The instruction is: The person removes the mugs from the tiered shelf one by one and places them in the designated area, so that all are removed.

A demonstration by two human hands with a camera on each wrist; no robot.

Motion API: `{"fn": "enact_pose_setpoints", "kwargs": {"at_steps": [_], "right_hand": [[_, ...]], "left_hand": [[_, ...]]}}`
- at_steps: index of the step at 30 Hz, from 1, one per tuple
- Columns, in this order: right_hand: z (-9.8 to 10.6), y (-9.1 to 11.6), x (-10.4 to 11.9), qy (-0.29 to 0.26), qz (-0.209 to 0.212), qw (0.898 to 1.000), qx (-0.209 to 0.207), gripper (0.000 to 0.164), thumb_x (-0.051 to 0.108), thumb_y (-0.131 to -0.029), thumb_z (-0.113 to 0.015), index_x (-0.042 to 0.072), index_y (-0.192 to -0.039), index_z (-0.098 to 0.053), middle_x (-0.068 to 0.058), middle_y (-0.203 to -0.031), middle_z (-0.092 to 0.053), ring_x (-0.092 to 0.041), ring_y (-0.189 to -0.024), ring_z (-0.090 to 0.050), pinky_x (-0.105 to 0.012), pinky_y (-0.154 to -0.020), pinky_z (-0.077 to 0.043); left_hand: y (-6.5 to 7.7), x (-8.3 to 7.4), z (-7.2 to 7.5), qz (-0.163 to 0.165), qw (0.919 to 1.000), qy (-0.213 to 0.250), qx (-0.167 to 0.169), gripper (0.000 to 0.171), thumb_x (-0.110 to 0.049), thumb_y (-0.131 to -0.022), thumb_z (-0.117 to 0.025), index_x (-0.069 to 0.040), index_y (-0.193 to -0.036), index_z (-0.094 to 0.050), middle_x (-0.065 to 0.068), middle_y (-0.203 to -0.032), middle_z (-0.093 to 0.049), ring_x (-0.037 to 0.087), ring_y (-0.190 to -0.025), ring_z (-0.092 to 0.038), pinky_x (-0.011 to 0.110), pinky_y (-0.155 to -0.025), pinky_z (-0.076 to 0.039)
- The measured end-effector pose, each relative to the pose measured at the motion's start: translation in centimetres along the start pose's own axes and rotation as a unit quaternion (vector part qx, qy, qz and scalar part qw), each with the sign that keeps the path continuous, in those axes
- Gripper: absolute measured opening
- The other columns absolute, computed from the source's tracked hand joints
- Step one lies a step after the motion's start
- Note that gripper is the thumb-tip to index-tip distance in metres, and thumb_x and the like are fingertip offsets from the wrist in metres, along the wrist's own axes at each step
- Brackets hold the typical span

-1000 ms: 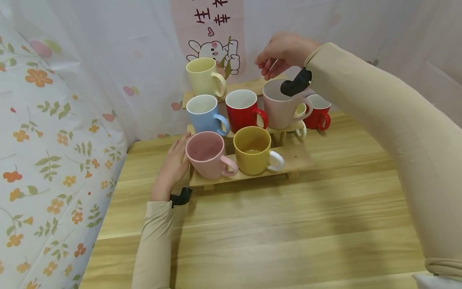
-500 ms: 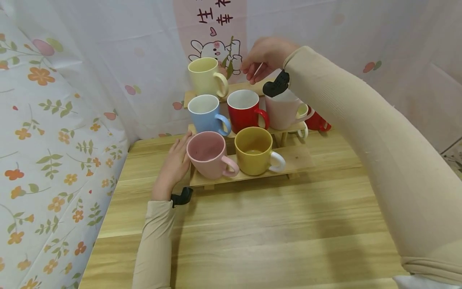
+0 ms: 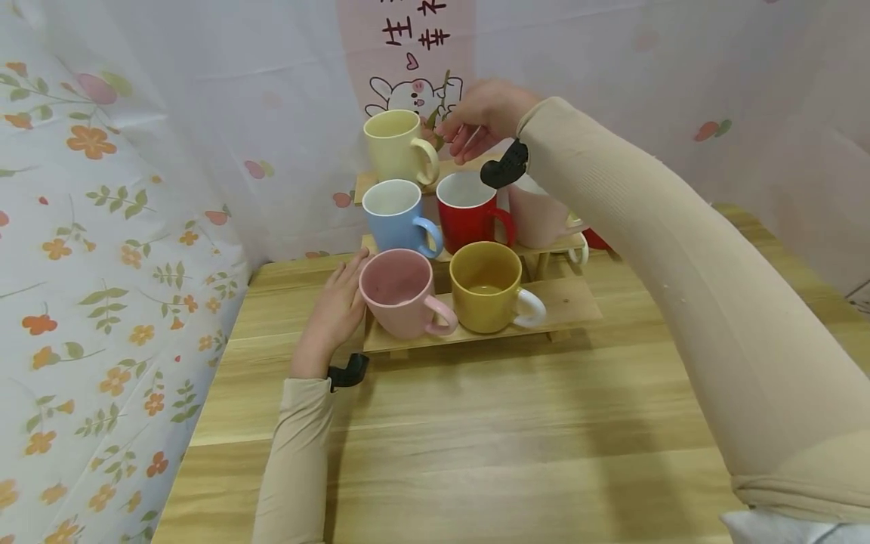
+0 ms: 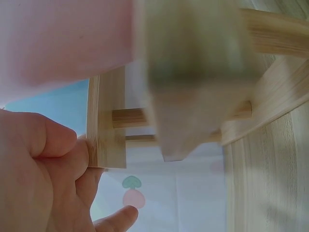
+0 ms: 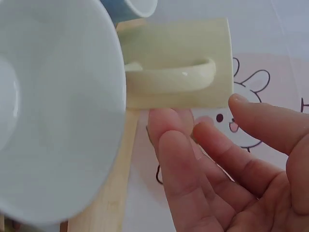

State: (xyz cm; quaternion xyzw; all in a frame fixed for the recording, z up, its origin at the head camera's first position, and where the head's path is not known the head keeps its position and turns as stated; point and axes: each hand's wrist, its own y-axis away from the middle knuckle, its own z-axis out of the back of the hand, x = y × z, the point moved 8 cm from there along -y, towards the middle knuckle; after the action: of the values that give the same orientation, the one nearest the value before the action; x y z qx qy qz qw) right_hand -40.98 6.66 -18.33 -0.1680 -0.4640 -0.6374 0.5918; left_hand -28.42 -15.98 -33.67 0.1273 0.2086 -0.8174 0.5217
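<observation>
My left hand (image 3: 334, 306) lies along the left end of a tiered wooden rack (image 3: 574, 297), its fingertips at the end of the middle board (image 4: 107, 130) in the left wrist view. Beside it stands a pink mug (image 3: 401, 302). My right hand (image 3: 485, 117) reaches over the rack toward the pale yellow mug (image 3: 394, 151) on the top board. Its fingers are spread and loosely bent, with nothing between them. In the right wrist view, one fingertip (image 5: 236, 99) is right at the rim of the yellow mug, and the others are near its handle (image 5: 178, 79).
A light blue mug (image 3: 394, 219), a red mug (image 3: 464, 215) and a pale pink mug (image 3: 537, 215) stand on the middle board, below my right forearm. A mustard mug (image 3: 485, 295) with a white handle is on the front board. Patterned cloth (image 3: 285, 166) hangs behind.
My right hand has moved left and slightly down, from above the pale pink mug to beside the pale yellow mug. The left hand stays at the rack's end.
</observation>
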Motion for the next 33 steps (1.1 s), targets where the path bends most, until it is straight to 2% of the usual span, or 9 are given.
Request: {"fn": "enact_pose_setpoints", "kwargs": {"at_steps": [7, 15, 24, 33], "right_hand": [[-0.9, -0.5, -0.2, -0.005, 0.0, 1.0, 0.005, 0.023, 0.025, -0.088, -0.068, 0.009, -0.104, -0.064, -0.006, -0.078, -0.068, -0.016, -0.065, -0.069, -0.025, -0.069, -0.06], [-1.9, -0.7, -0.1, -0.01, -0.005, 1.0, 0.013, 0.029, 0.031, -0.089, -0.066, 0.009, -0.106, -0.06, -0.005, -0.073, -0.067, -0.016, -0.063, -0.07, -0.025, -0.067, -0.059], [-2.8, -0.8, 0.5, 0.01, 0.039, 0.999, 0.023, 0.029, 0.033, -0.091, -0.062, 0.005, -0.098, -0.06, -0.006, -0.072, -0.063, -0.018, -0.065, -0.07, -0.026, -0.065, -0.06], [-3.1, -0.9, 0.5, 0.024, 0.047, 0.999, 0.005, 0.027, 0.034, -0.095, -0.057, 0.007, -0.098, -0.058, -0.005, -0.075, -0.061, -0.016, -0.067, -0.068, -0.025, -0.066, -0.059]], "left_hand": [[-0.2, -0.3, -0.4, -0.009, 0.9999, 0.006, -0.005, 0.048, -0.023, -0.105, -0.027, -0.006, -0.15, -0.031, 0.011, -0.159, -0.022, 0.032, -0.146, -0.019, 0.043, -0.123, -0.007], [-0.2, -0.5, -0.3, -0.01, 0.9999, 0.001, -0.008, 0.047, -0.021, -0.105, -0.027, -0.004, -0.149, -0.031, 0.012, -0.158, -0.022, 0.031, -0.146, -0.019, 0.042, -0.123, -0.007], [-0.6, -0.8, -0.2, -0.01, 0.9999, 0.001, -0.005, 0.047, -0.023, -0.105, -0.027, -0.006, -0.149, -0.032, 0.01, -0.159, -0.022, 0.029, -0.147, -0.018, 0.045, -0.122, -0.008], [-0.6, -0.6, -0.2, 0.009, 0.9999, 0.006, 0.001, 0.048, -0.024, -0.106, -0.026, -0.008, -0.15, -0.03, 0.007, -0.16, -0.019, 0.03, -0.148, -0.013, 0.042, -0.123, -0.005]]}}
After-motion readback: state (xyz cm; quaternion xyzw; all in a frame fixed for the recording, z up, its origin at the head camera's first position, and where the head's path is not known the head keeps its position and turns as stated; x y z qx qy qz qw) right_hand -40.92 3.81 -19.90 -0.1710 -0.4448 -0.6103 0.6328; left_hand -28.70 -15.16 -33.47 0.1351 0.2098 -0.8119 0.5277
